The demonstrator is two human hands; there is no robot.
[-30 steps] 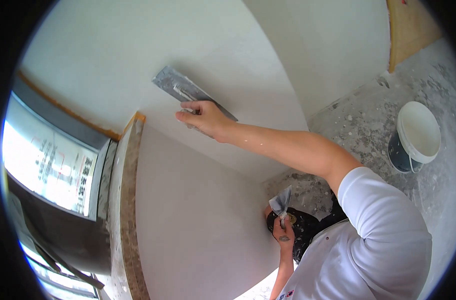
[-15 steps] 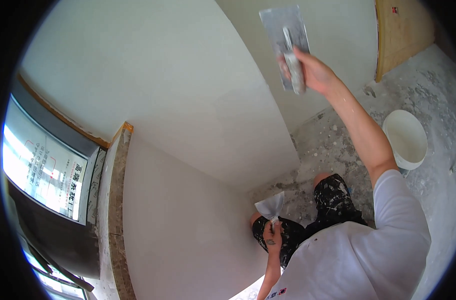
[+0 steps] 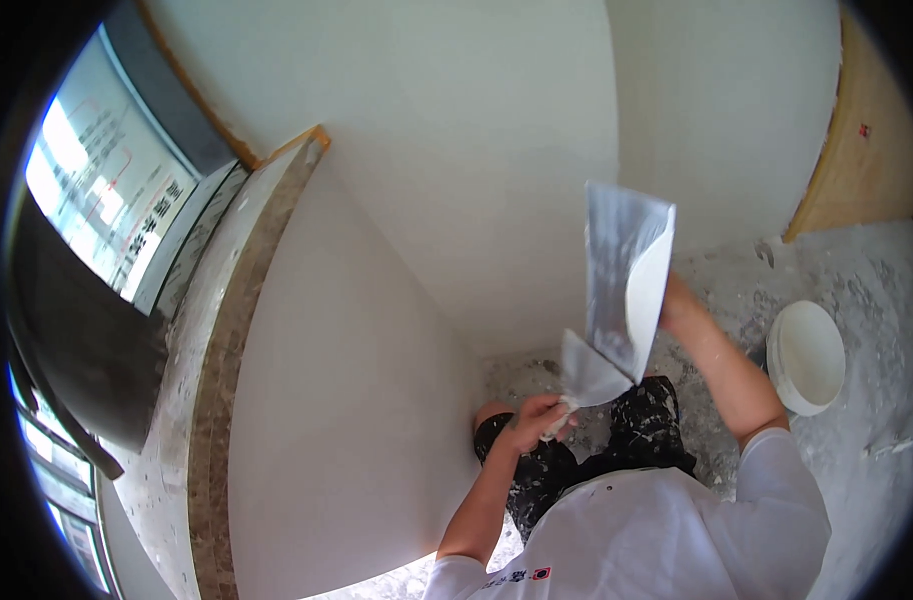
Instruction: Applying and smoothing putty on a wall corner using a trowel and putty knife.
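Note:
My left hand [image 3: 539, 422] is closed round the handle of a wide putty knife [image 3: 591, 372] in front of my lap. The knife's blade meets the lower end of a rectangular plastering trowel [image 3: 609, 265], which stands tilted with its flat metal face toward me. White putty [image 3: 650, 290] lies in a thick strip along the trowel's right edge. Behind that trowel is my right hand [image 3: 679, 304], holding it; the fingers and the handle are mostly hidden by the plate.
A white bucket [image 3: 807, 357] stands on the stained floor [image 3: 882, 300] to the right. White walls [image 3: 477, 160] meet in a corner ahead. On the left are a stone-edged sill [image 3: 242, 330] and a window [image 3: 107, 180]; a wooden panel [image 3: 870, 110] stands far right.
My right hand has lowered the trowel and turned its flat face toward me, with putty now visible. My left hand has raised the putty knife against it. The view has swung left.

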